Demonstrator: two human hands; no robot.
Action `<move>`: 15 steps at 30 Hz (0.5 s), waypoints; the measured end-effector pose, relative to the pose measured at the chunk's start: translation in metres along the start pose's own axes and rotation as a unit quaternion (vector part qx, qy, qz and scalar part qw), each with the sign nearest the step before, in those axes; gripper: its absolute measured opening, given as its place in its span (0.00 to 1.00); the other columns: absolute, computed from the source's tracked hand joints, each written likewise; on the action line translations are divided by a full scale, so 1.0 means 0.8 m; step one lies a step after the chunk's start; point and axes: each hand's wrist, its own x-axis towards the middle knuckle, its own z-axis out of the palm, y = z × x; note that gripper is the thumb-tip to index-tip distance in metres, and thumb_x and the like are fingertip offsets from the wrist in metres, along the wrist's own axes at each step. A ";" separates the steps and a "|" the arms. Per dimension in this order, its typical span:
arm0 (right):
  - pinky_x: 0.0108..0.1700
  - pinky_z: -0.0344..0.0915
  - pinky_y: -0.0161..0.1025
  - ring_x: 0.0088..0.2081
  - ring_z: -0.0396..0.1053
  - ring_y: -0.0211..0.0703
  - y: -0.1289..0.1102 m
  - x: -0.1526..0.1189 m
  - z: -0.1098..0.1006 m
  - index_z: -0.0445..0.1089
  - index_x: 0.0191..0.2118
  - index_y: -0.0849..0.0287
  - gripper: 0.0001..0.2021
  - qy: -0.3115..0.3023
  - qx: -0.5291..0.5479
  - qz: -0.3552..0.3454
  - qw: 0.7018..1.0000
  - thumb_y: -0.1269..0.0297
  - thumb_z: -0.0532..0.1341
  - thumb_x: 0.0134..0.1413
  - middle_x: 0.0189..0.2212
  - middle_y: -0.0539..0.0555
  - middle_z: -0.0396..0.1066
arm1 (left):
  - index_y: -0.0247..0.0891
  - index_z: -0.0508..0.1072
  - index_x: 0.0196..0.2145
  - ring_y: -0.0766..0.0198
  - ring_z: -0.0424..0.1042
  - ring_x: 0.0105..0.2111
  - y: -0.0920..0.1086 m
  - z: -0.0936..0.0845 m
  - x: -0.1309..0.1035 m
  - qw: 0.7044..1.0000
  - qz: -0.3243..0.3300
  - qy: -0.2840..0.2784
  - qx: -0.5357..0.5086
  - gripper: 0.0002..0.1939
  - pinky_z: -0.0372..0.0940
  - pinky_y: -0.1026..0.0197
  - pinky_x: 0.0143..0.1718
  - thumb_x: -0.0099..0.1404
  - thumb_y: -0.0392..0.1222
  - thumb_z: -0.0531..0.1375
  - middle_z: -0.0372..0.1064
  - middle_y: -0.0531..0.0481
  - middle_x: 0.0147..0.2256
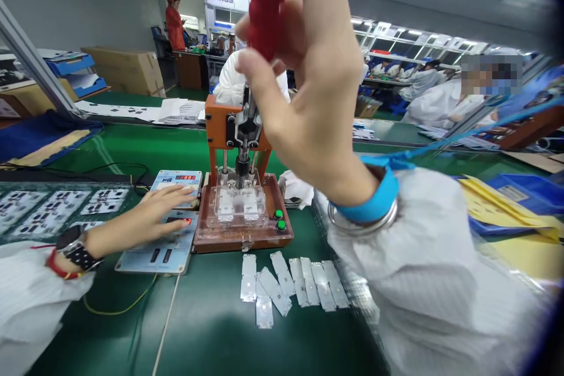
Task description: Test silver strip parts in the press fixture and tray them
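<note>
A red lever handle rises from the toggle clamp of an orange press fixture, and my right hand is wrapped round it. Beneath the clamp, a clear plate lies over small pale boards on the brown fixture base. My left hand rests with spread fingers over two light-blue meter boxes with red digits, left of the fixture. Two green buttons sit on the base's right side. Several thin silver-white boards lie on the green mat in front.
Panels of dark-and-white parts lie at left. Cables run across the mat. Blue bins with yellow sheets stand at right. Paper stacks line the shelf behind; co-workers sit beyond and one person in red stands far back.
</note>
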 end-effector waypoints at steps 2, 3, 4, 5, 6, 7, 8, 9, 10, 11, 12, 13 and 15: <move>0.60 0.65 0.34 0.59 0.63 0.34 -0.003 -0.030 0.005 0.56 0.52 0.58 0.12 0.008 -0.029 -0.026 0.999 0.72 0.47 0.65 0.57 0.49 0.62 | 0.42 0.51 0.67 0.40 0.39 0.67 -0.014 0.000 -0.006 0.998 -0.032 -0.050 0.032 0.47 0.43 0.37 0.63 0.59 0.71 0.54 0.44 0.43 0.67; 0.60 0.65 0.36 0.57 0.64 0.34 -0.001 -0.043 0.008 0.58 0.49 0.56 0.10 0.009 -0.041 -0.039 0.998 0.72 0.46 0.66 0.53 0.50 0.65 | 0.39 0.46 0.68 0.38 0.34 0.67 -0.018 0.002 -0.008 0.995 -0.048 -0.074 0.047 0.53 0.42 0.37 0.63 0.56 0.71 0.58 0.38 0.41 0.68; 0.61 0.65 0.39 0.58 0.64 0.35 0.002 -0.054 0.012 0.58 0.48 0.56 0.10 0.003 -0.053 -0.045 0.998 0.72 0.44 0.67 0.50 0.51 0.66 | 0.37 0.41 0.69 0.38 0.30 0.67 -0.020 0.004 -0.009 0.992 -0.059 -0.095 0.060 0.57 0.40 0.36 0.63 0.54 0.70 0.60 0.33 0.39 0.69; 0.61 0.65 0.41 0.58 0.63 0.36 0.007 -0.063 0.015 0.58 0.47 0.55 0.11 -0.007 -0.062 -0.046 0.997 0.71 0.42 0.67 0.49 0.52 0.66 | 0.35 0.37 0.69 0.37 0.27 0.67 -0.022 0.008 -0.011 0.989 -0.064 -0.114 0.071 0.60 0.38 0.35 0.63 0.53 0.69 0.62 0.30 0.38 0.68; 0.61 0.64 0.44 0.60 0.61 0.37 0.012 -0.071 0.017 0.58 0.48 0.54 0.13 -0.023 -0.067 -0.045 0.996 0.71 0.40 0.67 0.50 0.52 0.65 | 0.34 0.35 0.69 0.37 0.26 0.67 -0.023 0.013 -0.012 0.987 -0.064 -0.126 0.079 0.62 0.36 0.35 0.63 0.52 0.69 0.62 0.28 0.37 0.68; 0.62 0.63 0.46 0.62 0.59 0.39 0.016 -0.076 0.019 0.57 0.48 0.53 0.14 -0.041 -0.068 -0.048 0.996 0.71 0.39 0.67 0.51 0.51 0.64 | 0.34 0.34 0.69 0.37 0.26 0.67 -0.024 0.018 -0.014 0.986 -0.056 -0.130 0.084 0.62 0.35 0.34 0.63 0.52 0.69 0.62 0.27 0.36 0.68; 0.62 0.62 0.48 0.63 0.57 0.40 0.020 -0.081 0.020 0.57 0.48 0.52 0.14 -0.052 -0.068 -0.053 0.995 0.72 0.39 0.67 0.53 0.50 0.63 | 0.34 0.34 0.69 0.36 0.27 0.66 -0.026 0.023 -0.016 0.988 -0.042 -0.124 0.088 0.62 0.36 0.34 0.63 0.53 0.69 0.62 0.28 0.36 0.68; 0.64 0.60 0.49 0.65 0.54 0.41 0.022 -0.085 0.021 0.56 0.49 0.52 0.14 -0.062 -0.070 -0.058 0.994 0.73 0.40 0.66 0.54 0.50 0.62 | 0.35 0.34 0.69 0.35 0.28 0.66 -0.027 0.028 -0.018 0.990 -0.026 -0.105 0.093 0.61 0.36 0.33 0.63 0.54 0.70 0.61 0.29 0.37 0.68; 0.64 0.58 0.50 0.66 0.51 0.42 0.023 -0.087 0.021 0.55 0.50 0.52 0.14 -0.066 -0.073 -0.065 0.993 0.74 0.41 0.65 0.56 0.51 0.62 | 0.35 0.35 0.69 0.34 0.30 0.66 -0.029 0.032 -0.020 0.992 -0.012 -0.077 0.098 0.59 0.37 0.33 0.62 0.55 0.70 0.60 0.31 0.38 0.68; 0.65 0.58 0.51 0.67 0.49 0.43 0.022 -0.089 0.020 0.55 0.50 0.53 0.15 -0.072 -0.079 -0.070 0.992 0.76 0.42 0.64 0.57 0.52 0.61 | 0.36 0.36 0.69 0.34 0.31 0.66 -0.031 0.036 -0.023 0.993 -0.001 -0.046 0.105 0.57 0.38 0.33 0.62 0.57 0.70 0.58 0.33 0.38 0.68; 0.64 0.58 0.50 0.67 0.49 0.43 0.020 -0.090 0.019 0.54 0.51 0.54 0.16 -0.077 -0.086 -0.076 0.990 0.78 0.43 0.63 0.58 0.53 0.61 | 0.37 0.37 0.69 0.34 0.33 0.66 -0.031 0.038 -0.024 0.994 0.004 -0.022 0.111 0.55 0.39 0.33 0.62 0.58 0.70 0.57 0.34 0.39 0.68; 0.64 0.59 0.49 0.67 0.49 0.44 0.019 -0.089 0.016 0.55 0.51 0.55 0.17 -0.083 -0.093 -0.083 0.989 0.79 0.43 0.62 0.58 0.55 0.61 | 0.37 0.38 0.69 0.35 0.34 0.66 -0.031 0.038 -0.026 0.993 0.004 -0.011 0.117 0.54 0.39 0.34 0.62 0.59 0.70 0.56 0.35 0.39 0.68; 0.62 0.61 0.47 0.65 0.54 0.43 0.020 -0.085 0.006 0.55 0.52 0.57 0.18 -0.082 -0.103 -0.101 0.986 0.81 0.42 0.60 0.57 0.57 0.63 | 0.36 0.38 0.69 0.37 0.35 0.67 -0.027 0.035 -0.027 0.992 0.000 -0.033 0.122 0.52 0.39 0.35 0.62 0.61 0.67 0.56 0.35 0.38 0.68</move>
